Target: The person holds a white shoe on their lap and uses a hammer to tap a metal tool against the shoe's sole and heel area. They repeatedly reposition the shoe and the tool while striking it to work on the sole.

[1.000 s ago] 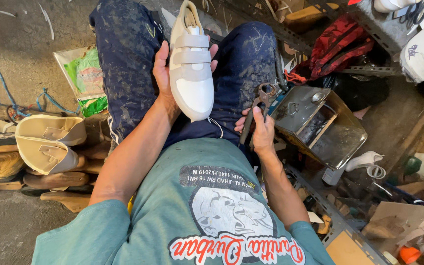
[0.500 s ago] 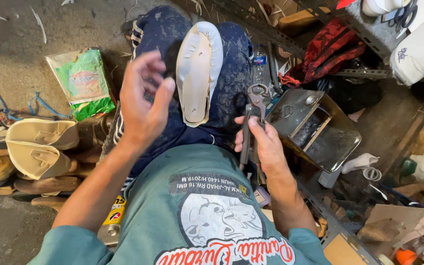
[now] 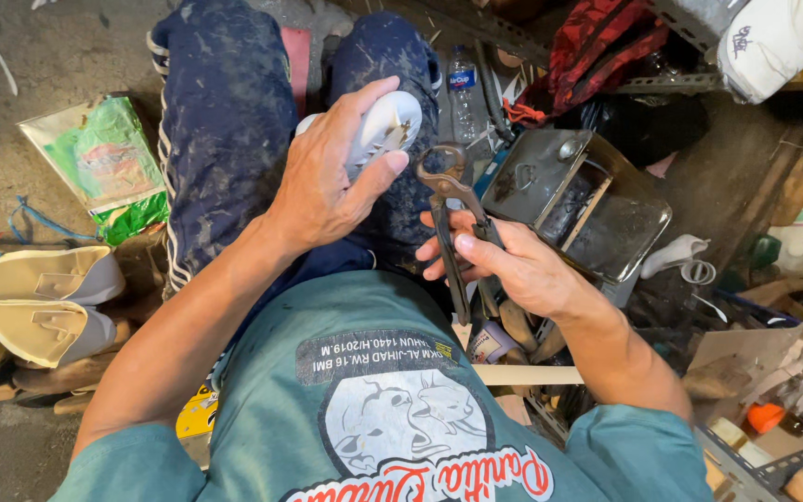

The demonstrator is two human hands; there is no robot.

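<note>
- White shoe (image 3: 385,125) on the lap, left hand (image 3: 332,181) clamped over it; a loose grip could let it roll off the knee.
- Pincers (image 3: 453,223) just right, right hand (image 3: 513,265) wrapped around the handles; the open tips might scratch the shoe.

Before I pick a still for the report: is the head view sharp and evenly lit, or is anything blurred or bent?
Head view: the left hand on the white shoe and the right hand holding the pincers are sharp and softly lit, with no glare; the edges bend from the wide lens, and the clutter at the right corners falls into shadow.
</note>
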